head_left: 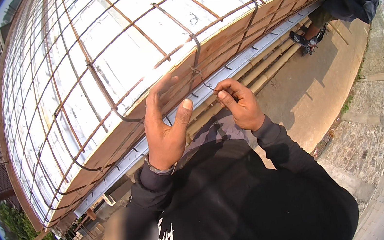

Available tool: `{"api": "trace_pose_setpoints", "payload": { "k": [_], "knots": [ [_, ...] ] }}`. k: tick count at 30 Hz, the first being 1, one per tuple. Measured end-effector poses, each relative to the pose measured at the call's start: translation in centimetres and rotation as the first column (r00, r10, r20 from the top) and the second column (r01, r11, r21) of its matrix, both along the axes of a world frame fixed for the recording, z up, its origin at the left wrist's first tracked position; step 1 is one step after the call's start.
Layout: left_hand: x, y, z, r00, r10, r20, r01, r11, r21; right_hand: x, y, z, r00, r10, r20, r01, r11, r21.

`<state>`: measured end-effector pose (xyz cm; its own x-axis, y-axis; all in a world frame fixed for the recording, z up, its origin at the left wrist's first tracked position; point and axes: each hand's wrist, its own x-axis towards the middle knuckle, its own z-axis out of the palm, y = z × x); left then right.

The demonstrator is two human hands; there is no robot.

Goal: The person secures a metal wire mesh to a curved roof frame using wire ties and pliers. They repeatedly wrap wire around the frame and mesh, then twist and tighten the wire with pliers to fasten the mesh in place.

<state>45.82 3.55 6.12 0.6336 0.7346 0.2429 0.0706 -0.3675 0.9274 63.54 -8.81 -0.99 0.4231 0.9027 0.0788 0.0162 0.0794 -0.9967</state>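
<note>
Between right fingers — thin wire, dark, curved.

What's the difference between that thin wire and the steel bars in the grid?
The wire is far thinner than the bars. The wire curves loosely, pinched in the right grip; the bars form long crossing lines on top. The wire looks dark, while many bars look rusty brown. Both look like metal.
</note>
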Motion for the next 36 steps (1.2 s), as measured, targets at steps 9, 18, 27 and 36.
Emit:
{"api": "trace_pose_setpoints", "payload": {
  "k": [9, 18, 27, 36],
  "knots": [
    [1.9, -2.5, -7.3, 0.984, -0.065, -0.164, 0.022, 0.969, -0.246, 4.4, -1.4, -9.3, 0.964, -0.219, 0.148, 0.240, 0.960, -0.142],
    [2.5, -1.1, -3.4, 0.975, 0.121, -0.186, -0.027, 0.897, 0.442, 7.3, 0.3, -9.6, 0.914, -0.303, 0.269, 0.326, 0.945, -0.043],
    [4.8, 0.0, 0.2, 1.000, 0.005, -0.012, 0.001, 0.884, 0.468, 7.3, 0.0, -5.6, 0.930, -0.359, 0.085, 0.355, 0.933, 0.057],
    [5.0, -0.8, -0.3, 0.971, -0.071, -0.229, 0.092, 0.992, 0.085, 11.9, 1.5, 3.9, 0.844, -0.167, 0.510, 0.276, 0.950, -0.146]
  ]
}}
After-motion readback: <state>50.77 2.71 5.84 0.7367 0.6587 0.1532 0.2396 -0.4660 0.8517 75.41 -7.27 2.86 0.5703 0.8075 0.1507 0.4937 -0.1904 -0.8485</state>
